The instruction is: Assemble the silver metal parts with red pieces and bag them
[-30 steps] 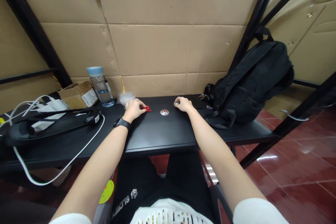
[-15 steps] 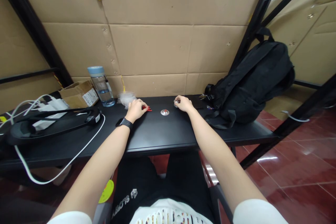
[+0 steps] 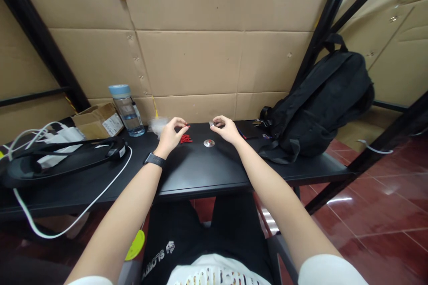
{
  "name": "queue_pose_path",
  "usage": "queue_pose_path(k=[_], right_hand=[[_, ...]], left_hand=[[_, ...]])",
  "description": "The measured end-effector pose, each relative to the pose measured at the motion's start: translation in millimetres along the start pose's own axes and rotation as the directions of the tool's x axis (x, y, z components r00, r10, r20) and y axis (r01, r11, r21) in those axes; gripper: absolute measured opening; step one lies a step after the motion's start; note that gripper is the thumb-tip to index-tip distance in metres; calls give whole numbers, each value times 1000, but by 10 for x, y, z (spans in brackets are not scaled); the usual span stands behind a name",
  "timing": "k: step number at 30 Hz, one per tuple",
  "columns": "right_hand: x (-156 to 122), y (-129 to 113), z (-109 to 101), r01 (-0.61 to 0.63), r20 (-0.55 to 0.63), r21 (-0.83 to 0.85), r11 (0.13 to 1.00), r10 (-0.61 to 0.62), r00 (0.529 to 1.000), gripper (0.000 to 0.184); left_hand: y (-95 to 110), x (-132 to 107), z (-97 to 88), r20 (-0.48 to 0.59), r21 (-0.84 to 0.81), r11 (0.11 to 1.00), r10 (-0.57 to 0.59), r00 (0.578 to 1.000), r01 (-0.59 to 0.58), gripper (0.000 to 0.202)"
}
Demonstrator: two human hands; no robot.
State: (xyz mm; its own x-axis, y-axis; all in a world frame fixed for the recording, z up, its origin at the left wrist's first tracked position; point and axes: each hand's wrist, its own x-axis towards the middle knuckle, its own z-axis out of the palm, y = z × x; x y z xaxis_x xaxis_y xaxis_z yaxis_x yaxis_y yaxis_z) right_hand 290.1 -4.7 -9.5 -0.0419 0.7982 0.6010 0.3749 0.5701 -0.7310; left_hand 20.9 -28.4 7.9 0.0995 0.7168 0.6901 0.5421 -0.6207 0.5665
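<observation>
My left hand (image 3: pixel 172 135), with a dark watch on its wrist, is raised just above the desk and pinches a small red piece (image 3: pixel 187 126). Below its fingertips lies a little pile of red pieces (image 3: pixel 186 139). My right hand (image 3: pixel 225 128) grips a small clear object (image 3: pixel 211 123) between thumb and fingers; its exact kind is too small to tell. Between the hands, on the black desk (image 3: pixel 203 167), sits a round silvery disc (image 3: pixel 209 143) with a red spot at its middle. A crumpled clear plastic bag (image 3: pixel 158 127) lies behind my left hand.
A water bottle (image 3: pixel 126 110) and a cardboard box (image 3: pixel 98 121) stand at the back left. Nearer are a black headband-like device (image 3: pixel 67 153) and white cables (image 3: pixel 96 198). A black backpack (image 3: pixel 321 98) leans at the right, behind a cardboard wall (image 3: pixel 190 62) at the desk's back.
My left hand has lifted off the red pile with a red piece in its fingertips. My right hand has moved left, bringing the clear object toward the middle.
</observation>
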Motion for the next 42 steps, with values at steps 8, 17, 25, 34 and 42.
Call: queue_pose_path(k=[8, 17, 25, 34, 42], right_hand=[[-150, -301, 326, 44, 98, 321, 946, -79, 992, 45], [-216, -394, 409, 106, 102, 302, 947, -143, 984, 45], [-221, -405, 402, 100, 116, 269, 958, -135, 984, 46], [-227, -426, 417, 94, 138, 290, 952, -139, 981, 43], [-199, -430, 404, 51, 188, 383, 922, -132, 973, 45]], left_hand=[[56, -27, 174, 19, -53, 998, -31, 999, 32, 21], [18, -53, 309, 140, -16, 999, 44, 989, -42, 16], [80, -64, 307, 135, 29, 998, 51, 990, -56, 16], [141, -58, 270, 83, -37, 999, 21, 996, -18, 9], [146, -74, 300, 53, -90, 996, -23, 998, 28, 10]])
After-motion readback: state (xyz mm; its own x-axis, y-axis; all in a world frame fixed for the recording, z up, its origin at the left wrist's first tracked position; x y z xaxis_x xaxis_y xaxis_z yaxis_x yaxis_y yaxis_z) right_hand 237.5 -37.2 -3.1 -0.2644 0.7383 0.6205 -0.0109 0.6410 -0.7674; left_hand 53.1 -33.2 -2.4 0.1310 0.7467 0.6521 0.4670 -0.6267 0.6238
